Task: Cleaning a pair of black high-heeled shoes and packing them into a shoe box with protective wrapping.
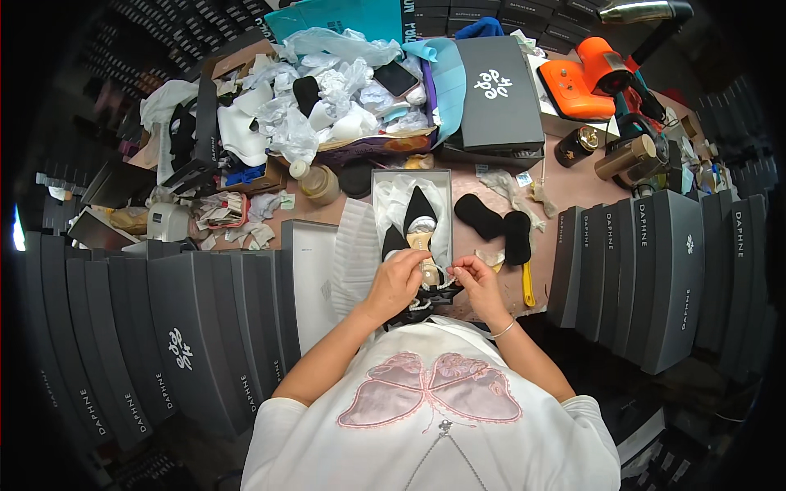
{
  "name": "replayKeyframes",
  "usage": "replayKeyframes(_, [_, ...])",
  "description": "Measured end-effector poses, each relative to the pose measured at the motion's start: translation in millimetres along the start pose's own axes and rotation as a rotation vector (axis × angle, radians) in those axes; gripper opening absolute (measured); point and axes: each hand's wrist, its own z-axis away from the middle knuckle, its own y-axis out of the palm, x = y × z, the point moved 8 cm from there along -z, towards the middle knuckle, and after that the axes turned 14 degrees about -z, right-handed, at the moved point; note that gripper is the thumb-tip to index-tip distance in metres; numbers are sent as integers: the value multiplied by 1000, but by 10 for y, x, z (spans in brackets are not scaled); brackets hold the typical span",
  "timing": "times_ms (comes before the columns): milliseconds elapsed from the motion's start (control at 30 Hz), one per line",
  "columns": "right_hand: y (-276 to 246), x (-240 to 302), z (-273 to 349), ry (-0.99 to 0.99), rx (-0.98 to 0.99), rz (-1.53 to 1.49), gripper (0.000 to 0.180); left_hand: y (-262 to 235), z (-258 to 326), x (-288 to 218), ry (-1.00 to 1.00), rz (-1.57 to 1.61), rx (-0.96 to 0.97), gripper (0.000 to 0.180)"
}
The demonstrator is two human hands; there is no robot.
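In front of me a black pointed-toe shoe point(421, 204) with a beige insole lies toe away from me in a grey shoebox point(449, 192). White tissue paper point(391, 199) lines the box, and the black toe of a second shoe point(393, 240) shows at its left. My left hand point(399, 282) is closed at the nearer shoe's inner side, its fingertips over the insole. With thumb and finger pinched together, my right hand point(481, 286) grips a white beaded strap point(446, 286) at the shoe's heel end. The fingers partly hide the strap.
Tall stacks of grey shoeboxes point(192, 335) flank me on both sides. Two black pads point(481, 217) and a yellow-handled tool point(528, 285) lie right of the box. Behind are a bin of crumpled plastic point(327, 98), a phone point(396, 79) and an orange device point(577, 86).
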Motion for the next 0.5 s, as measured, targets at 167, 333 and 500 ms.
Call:
replayKeyframes(167, [50,30,4,-56,-7,13,12,550,69,327,-407,667,197,21])
replayKeyframes(333, [175,174,-13,-121,30,108,10,514,38,228,-334,420,343,20])
replayKeyframes(500, [322,333,-61,-131,169,402,12,432,77,201,-148,239,247,19])
